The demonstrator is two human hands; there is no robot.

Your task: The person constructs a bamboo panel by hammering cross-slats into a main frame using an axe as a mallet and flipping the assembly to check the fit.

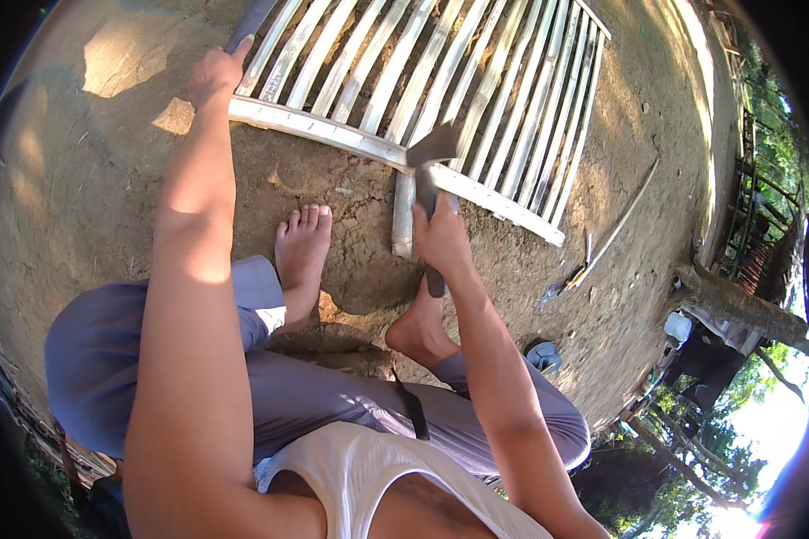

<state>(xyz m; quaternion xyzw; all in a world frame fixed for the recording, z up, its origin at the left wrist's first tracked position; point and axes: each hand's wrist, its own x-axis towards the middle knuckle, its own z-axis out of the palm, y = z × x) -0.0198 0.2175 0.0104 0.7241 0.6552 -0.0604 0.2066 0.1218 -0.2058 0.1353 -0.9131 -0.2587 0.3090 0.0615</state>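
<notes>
My right hand (440, 235) grips the handle of a broad-bladed chopping knife (433, 148), whose dark blade rests against the cross rail of a bamboo slat panel (476, 81) lying on the dirt. A short bamboo piece (404, 216) lies upright just left of that hand. My left hand (214, 74) is stretched out to the panel's near left corner, pressing on the end of the cross rail (315, 128) with fingers curled. I squat with both bare feet (302, 251) on the ground below the panel.
Packed earth ground (108, 180) surrounds the panel. A thin long stick (616, 229) and small scraps lie to the right. A tree trunk (737, 301), a white container (679, 326) and a wooden fence (764, 216) stand at the far right.
</notes>
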